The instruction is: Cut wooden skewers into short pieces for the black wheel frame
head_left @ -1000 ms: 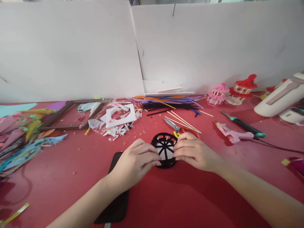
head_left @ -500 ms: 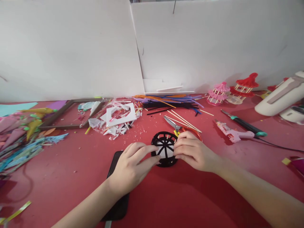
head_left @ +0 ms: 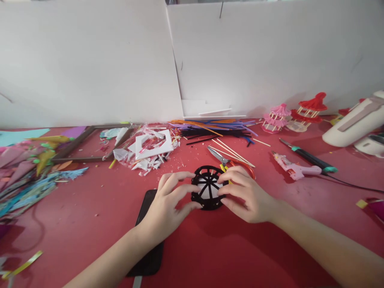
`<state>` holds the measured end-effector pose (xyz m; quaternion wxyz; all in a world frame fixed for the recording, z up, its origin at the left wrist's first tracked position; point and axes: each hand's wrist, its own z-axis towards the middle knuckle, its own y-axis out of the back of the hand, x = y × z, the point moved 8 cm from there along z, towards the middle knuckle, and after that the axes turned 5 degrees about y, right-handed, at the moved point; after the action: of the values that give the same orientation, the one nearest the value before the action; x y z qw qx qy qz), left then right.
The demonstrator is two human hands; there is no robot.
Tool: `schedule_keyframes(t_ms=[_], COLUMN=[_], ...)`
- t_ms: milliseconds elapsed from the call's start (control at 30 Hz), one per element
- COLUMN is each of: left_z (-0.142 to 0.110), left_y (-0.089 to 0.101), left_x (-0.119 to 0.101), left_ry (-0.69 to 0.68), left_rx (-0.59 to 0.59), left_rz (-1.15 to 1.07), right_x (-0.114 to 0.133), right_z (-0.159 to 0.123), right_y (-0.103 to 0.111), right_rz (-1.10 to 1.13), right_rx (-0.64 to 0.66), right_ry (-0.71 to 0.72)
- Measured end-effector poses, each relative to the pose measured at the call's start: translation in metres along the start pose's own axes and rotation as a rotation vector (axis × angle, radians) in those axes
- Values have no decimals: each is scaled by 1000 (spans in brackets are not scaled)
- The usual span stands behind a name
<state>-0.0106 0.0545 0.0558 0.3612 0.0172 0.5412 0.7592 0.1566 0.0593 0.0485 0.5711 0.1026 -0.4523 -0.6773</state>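
A round black pipe-cleaner frame (head_left: 209, 182) with spokes meeting at its middle stands on the red table, showing white between the spokes and short pale sticks near its rim. My left hand (head_left: 172, 196) holds its left side, thumb low and fingers higher on the rim. On the opposite side my right hand (head_left: 244, 194) grips it with bent fingers and thumb. Just behind the right fingers lie orange-handled scissors (head_left: 222, 158), their handles partly covered by that hand. A black phone (head_left: 147, 260) lies under my left wrist, partly hidden.
Pipe cleaners (head_left: 216, 130) and thin wooden sticks (head_left: 234, 152) lie behind the frame. White scraps (head_left: 153, 146) are to the left. On the right are a pink glue gun (head_left: 295, 168), a black-and-teal tool (head_left: 315, 158), small pink (head_left: 276, 119) and red pavilion models (head_left: 312, 108).
My left fingers have spread, the index now up at the frame's upper rim. The right fingers have spread a little too. The frame has stayed nearly in place.
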Motion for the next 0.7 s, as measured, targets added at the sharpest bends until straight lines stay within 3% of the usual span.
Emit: schedule_keyframes(t_ms=[333, 600, 700], left_z=[4, 3, 4], left_y=[-8, -9, -6], left_x=[2, -1, -1], left_ry=[91, 106, 89], left_rx=[119, 134, 120], left_rz=[-85, -94, -90], right_x=[-2, -2, -23], right_z=[-2, -1, -2], right_y=[-8, -5, 9], right_rz=[-27, -45, -124], right_rx=[-1, -2, -47], right_ry=[11, 30, -128])
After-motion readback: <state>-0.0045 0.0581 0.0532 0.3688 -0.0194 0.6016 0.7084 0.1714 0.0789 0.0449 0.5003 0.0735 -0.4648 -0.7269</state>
